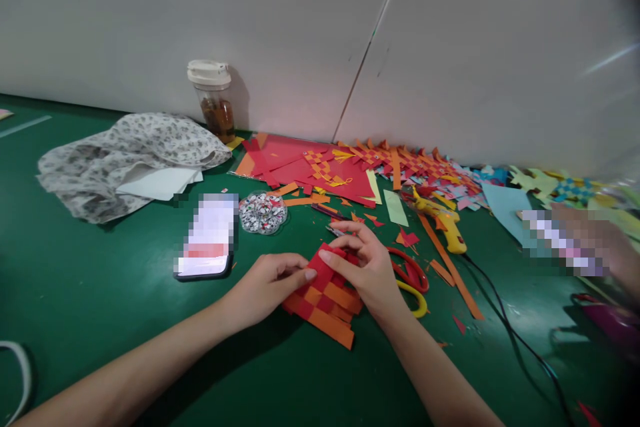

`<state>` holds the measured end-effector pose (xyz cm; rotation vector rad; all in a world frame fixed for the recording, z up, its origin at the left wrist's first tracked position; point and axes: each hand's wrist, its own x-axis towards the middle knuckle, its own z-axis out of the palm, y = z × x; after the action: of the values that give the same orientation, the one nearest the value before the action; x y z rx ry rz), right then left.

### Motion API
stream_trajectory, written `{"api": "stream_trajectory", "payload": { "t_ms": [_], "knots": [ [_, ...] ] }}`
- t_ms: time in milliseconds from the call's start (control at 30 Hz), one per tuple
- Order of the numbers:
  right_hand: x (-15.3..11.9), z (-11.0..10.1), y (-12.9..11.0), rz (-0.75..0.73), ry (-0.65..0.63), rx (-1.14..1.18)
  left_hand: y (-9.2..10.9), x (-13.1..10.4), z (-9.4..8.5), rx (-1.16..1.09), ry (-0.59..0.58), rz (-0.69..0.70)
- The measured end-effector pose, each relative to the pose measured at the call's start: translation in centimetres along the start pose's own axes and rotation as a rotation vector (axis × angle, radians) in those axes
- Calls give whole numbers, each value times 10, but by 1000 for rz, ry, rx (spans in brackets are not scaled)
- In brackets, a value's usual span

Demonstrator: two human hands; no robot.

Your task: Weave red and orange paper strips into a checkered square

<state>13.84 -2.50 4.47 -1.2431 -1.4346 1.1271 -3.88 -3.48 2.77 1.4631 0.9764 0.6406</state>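
Observation:
Both hands hold a woven piece of red and orange paper strips (320,300) just above the green table. My left hand (267,287) pinches its left edge, thumb on top. My right hand (365,263) grips the upper right part, thumb lying on a red strip and the other fingers behind the weave. Loose orange strip ends stick out at the lower right of the piece. Scissors with red and yellow handles (419,290) lie right beside my right hand, their blades mostly hidden behind it.
A yellow glue gun (450,227) with a black cord lies to the right. Behind are red paper sheets (285,153) and a pile of woven pieces (400,163). A phone (207,237), a case of googly eyes (263,213), a cloth (145,140) and a cup (213,100) stand left. Another person's hand (600,240) is at right.

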Motion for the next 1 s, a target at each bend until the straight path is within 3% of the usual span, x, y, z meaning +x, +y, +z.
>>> {"api": "stream_trajectory", "payload": {
  "t_ms": [267, 567, 667, 767, 867, 1000],
  "knots": [
    [1, -1, 5, -1, 84, 54, -1, 2, -3, -41, -15, -11],
    [2, 1, 3, 26, 20, 3, 0, 2, -1, -207, -34, -31],
    [4, -2, 3, -38, 79, 50, -1, 2, 0, -285, -33, -46],
    [6, -5, 3, -118, 171, 79, -2, 3, -2, -347, 49, -46],
    [4, -7, 2, -236, 272, -61, -2, 4, -5, -427, 148, -77],
    [-2, -6, 0, -478, 126, -457, -1, 6, -6, -511, 245, -156]
  ]
}}
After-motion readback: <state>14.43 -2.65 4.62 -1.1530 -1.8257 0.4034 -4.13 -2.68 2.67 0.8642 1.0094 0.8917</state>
